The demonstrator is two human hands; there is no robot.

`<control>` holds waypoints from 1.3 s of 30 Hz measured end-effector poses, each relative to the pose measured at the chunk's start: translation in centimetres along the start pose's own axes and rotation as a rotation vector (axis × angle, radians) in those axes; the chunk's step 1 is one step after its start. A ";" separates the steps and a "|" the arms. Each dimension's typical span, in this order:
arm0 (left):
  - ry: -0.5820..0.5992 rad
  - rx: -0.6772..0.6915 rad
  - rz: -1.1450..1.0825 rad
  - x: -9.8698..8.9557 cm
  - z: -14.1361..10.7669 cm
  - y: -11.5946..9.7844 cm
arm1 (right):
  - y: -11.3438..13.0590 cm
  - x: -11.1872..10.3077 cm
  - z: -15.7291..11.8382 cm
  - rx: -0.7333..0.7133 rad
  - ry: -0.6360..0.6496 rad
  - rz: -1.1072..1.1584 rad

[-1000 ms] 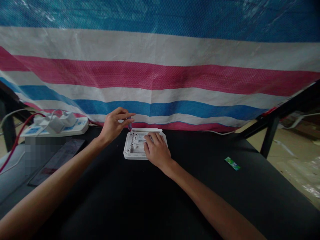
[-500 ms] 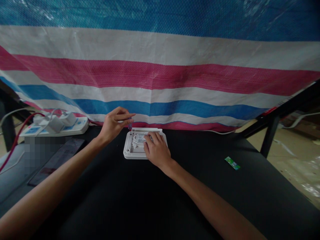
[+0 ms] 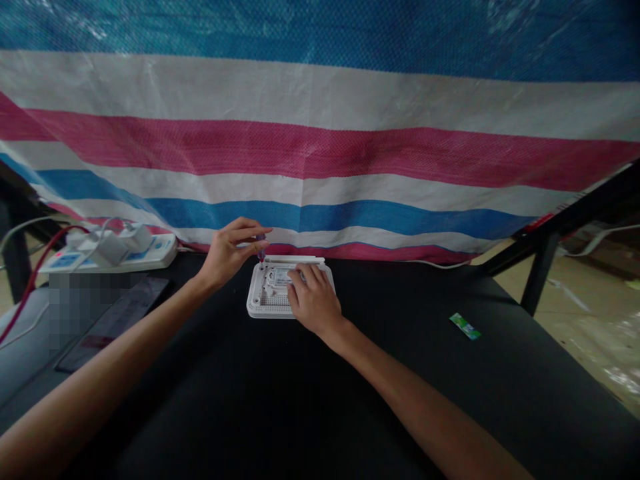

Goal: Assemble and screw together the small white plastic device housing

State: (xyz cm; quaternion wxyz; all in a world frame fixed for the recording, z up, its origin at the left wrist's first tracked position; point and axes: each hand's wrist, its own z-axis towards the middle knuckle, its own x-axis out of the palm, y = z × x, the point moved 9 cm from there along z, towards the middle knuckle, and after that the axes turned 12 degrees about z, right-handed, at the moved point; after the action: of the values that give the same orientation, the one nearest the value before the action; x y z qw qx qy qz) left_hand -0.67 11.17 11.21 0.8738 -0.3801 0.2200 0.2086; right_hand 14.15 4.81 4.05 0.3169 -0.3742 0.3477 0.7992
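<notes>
A white plastic device [image 3: 273,308] with rounded corners, a label and rows of small holes lies flat on the black table. My left hand [image 3: 231,251] is closed on a small screwdriver [image 3: 261,247] with a purplish see-through handle. The screwdriver stands upright, its tip at the far left corner of the device. Across the device's right half rests my right hand [image 3: 315,297], palm down with fingers spread over the label, covering part of it. Nothing shows in the right hand's grasp.
A white power strip [image 3: 163,252] with plugged-in adapters and cables sits at the left, near a dark phone-like slab [image 3: 120,320]. To the right lies a small green packet [image 3: 465,327]. A striped plastic sheet [image 3: 310,153] hangs behind the table [image 3: 400,320].
The fingers of my left hand have shifted slightly around the screwdriver handle, and more of the handle shows. My right hand and the device stay in place.
</notes>
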 end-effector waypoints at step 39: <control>0.101 -0.005 0.117 1.5 -0.7 0.8 | 0.1 -0.1 0.0 -0.002 0.001 0.022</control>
State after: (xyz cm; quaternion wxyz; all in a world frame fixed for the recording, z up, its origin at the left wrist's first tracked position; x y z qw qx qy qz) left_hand -0.08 11.43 9.47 0.8469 -0.3789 0.2853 0.2406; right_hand 14.08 4.75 4.15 0.3073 -0.3710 0.3510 0.8029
